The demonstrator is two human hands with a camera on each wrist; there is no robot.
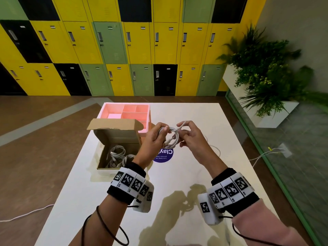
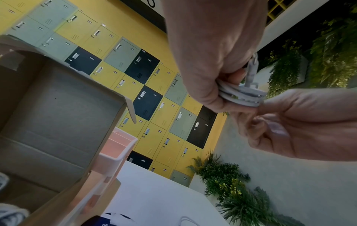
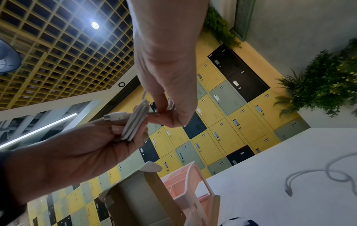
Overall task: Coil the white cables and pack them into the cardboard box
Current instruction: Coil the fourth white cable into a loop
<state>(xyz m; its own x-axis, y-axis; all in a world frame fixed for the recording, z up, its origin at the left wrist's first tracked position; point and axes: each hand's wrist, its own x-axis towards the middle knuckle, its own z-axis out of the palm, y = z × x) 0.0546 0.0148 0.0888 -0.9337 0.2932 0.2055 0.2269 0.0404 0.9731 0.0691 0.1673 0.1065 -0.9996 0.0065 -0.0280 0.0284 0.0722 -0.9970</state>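
I hold a small coil of white cable (image 1: 173, 136) in the air over the white table (image 1: 177, 174). My left hand (image 1: 162, 133) grips the coil's left side, thumb on top. My right hand (image 1: 182, 134) pinches the cable's loose end against the coil. In the left wrist view the coil (image 2: 241, 96) sits between both hands with a connector (image 2: 251, 70) sticking up. The right wrist view shows the coil (image 3: 135, 122) and a plug (image 3: 115, 117). The open cardboard box (image 1: 101, 157), to the left, holds several coiled cables (image 1: 116, 154).
A pink compartment tray (image 1: 127, 112) stands behind the box. Another loose white cable (image 1: 215, 150) lies on the table beyond my right hand, also seen as the loose cable (image 3: 318, 175). A blue round sticker (image 1: 163, 156) lies under my hands. Planters stand at the right.
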